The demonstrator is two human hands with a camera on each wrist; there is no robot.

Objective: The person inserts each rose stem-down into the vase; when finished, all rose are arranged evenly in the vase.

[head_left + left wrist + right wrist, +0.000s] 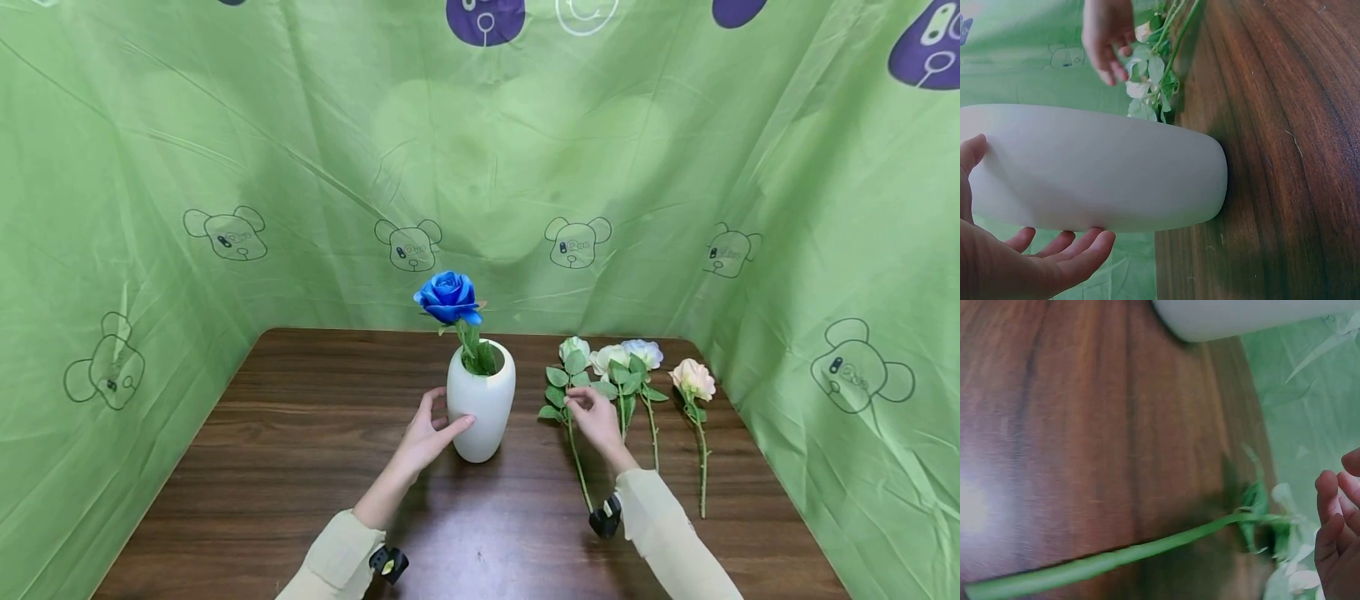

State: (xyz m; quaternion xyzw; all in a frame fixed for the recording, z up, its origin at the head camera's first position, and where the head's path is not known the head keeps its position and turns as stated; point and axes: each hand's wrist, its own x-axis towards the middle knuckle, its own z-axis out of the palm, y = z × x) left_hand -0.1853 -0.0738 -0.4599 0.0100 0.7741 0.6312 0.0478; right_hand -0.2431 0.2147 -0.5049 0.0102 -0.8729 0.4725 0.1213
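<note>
A white vase (483, 417) stands upright on the table with a blue rose (448, 297) in it, the bloom leaning left above the rim. My left hand (426, 435) grips the vase from its left side, thumb on the near face and fingers on the far side. Over the leaves of a pale green-white rose (574, 349) hovers my right hand (597, 418), its fingers loosely bent with nothing between them. In the right wrist view a thick green stem (1129, 555) lies on the table near that hand.
Right of the vase lie a cream rose (606, 360), a pale blue-white flower (643, 352) and, farther right, a pink flower (693, 380), stems toward me. The brown wooden table (315, 400) is enclosed by a green cloth (315, 167) printed with bear faces.
</note>
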